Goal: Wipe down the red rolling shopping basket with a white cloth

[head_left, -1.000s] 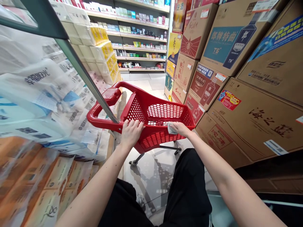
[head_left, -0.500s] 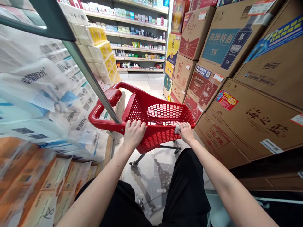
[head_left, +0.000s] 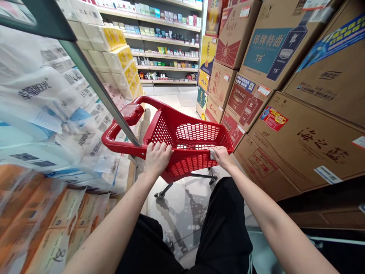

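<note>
In the head view a red shopping cart (head_left: 182,168) stands crosswise in front of me, its handle loop at the left. Its plastic basket has perforated walls, and I see nothing inside. My left hand (head_left: 157,158) is closed over the near rim beside the handle end, fingers curled inward. Near the basket's right end, my right hand (head_left: 222,156) grips the same rim with a crumpled white tissue (head_left: 212,154) pinched under its fingers. From the handle side a metal pole (head_left: 99,92) rises to a dark frame at upper left.
Stacked cardboard cartons (head_left: 310,133) wall the right side. Plastic-wrapped tissue packs (head_left: 37,91) are piled on the left, with yellow-and-white packs (head_left: 125,64) farther back. Store shelves (head_left: 171,56) cross the far end. A narrow tiled floor (head_left: 185,205) runs between, under my legs.
The cart and both my hands have shifted slightly left in the picture, the handle end most. Both hands keep their hold on the rim.
</note>
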`<state>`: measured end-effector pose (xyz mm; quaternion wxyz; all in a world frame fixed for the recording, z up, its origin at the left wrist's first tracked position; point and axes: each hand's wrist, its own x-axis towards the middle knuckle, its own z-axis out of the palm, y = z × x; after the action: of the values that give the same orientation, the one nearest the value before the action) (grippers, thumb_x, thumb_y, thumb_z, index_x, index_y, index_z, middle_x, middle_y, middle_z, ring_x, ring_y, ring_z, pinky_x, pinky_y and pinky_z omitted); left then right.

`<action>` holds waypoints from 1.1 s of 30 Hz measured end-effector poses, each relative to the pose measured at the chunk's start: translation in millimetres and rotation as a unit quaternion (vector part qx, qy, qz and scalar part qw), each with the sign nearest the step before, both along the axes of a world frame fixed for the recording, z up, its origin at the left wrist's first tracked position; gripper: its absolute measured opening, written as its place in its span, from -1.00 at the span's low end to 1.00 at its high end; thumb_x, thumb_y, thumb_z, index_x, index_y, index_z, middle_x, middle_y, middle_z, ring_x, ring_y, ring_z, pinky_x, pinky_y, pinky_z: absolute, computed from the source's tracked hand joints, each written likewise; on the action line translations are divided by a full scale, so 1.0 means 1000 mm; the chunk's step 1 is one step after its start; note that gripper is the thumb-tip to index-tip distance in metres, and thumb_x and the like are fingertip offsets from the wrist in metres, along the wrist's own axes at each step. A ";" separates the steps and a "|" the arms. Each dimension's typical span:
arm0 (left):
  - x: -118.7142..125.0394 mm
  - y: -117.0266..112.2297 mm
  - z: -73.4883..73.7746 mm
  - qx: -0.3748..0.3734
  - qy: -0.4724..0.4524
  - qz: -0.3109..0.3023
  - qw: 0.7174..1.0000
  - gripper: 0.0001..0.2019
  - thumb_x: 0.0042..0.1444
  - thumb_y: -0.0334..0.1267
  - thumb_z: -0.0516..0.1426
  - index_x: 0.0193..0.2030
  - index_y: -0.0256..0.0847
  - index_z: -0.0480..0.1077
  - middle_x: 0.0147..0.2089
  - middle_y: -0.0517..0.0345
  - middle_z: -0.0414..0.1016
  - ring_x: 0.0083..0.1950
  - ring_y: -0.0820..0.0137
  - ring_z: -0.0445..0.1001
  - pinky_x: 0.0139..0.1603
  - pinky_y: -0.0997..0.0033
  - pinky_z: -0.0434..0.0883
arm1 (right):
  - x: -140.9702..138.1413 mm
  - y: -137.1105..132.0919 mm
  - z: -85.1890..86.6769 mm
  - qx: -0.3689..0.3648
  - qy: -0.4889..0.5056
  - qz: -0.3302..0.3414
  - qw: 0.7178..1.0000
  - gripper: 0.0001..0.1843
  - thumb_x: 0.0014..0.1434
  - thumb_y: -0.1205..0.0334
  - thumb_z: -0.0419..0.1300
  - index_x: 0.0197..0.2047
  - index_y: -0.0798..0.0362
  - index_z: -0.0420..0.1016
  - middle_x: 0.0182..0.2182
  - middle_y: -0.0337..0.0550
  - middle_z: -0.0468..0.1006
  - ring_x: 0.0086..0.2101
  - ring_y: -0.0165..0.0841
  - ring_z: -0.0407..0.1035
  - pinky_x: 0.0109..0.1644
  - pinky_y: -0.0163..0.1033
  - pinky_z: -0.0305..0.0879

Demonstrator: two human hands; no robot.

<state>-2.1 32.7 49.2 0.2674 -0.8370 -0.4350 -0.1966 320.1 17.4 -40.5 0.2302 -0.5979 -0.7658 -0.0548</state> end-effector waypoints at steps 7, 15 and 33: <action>-0.004 0.003 -0.001 -0.015 -0.021 0.005 1.000 -0.75 0.22 -0.21 -0.07 -0.33 -0.20 0.39 -0.32 -0.07 0.38 -0.17 0.15 0.29 0.00 0.02 0.14 | -0.009 -0.008 -0.001 0.034 0.143 0.005 0.989 -0.63 0.33 0.11 -0.11 -0.01 -0.03 0.46 -0.07 -0.17 0.52 -0.02 -0.31 0.32 0.20 -0.09 0.02; 0.019 0.002 -0.005 -0.045 0.023 -0.005 0.999 -0.68 0.22 -0.09 -0.06 -0.31 -0.25 0.40 -0.34 -0.10 0.41 -0.23 0.15 0.36 -0.16 0.12 0.18 | -0.056 -0.015 0.001 0.046 0.081 -0.008 0.996 -0.55 0.33 0.16 -0.10 0.25 -0.08 0.21 0.18 -0.17 0.31 0.23 -0.26 0.04 0.32 0.08 -0.22; 0.063 0.006 -0.014 -0.115 0.024 -0.033 0.993 -0.75 0.23 -0.14 -0.03 -0.24 -0.25 0.37 -0.27 -0.05 0.42 -0.21 0.19 0.35 -0.20 0.18 0.13 | -0.054 -0.015 0.002 0.086 0.072 -0.001 0.994 -0.58 0.31 0.22 -0.04 0.21 -0.02 0.30 0.12 -0.10 0.38 0.16 -0.30 0.16 0.32 -0.04 -0.07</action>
<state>60.5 38.4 35.2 0.1732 -0.8807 -0.4201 -0.1340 265.9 2.6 -38.4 0.3350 -0.5791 -0.7392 -0.0774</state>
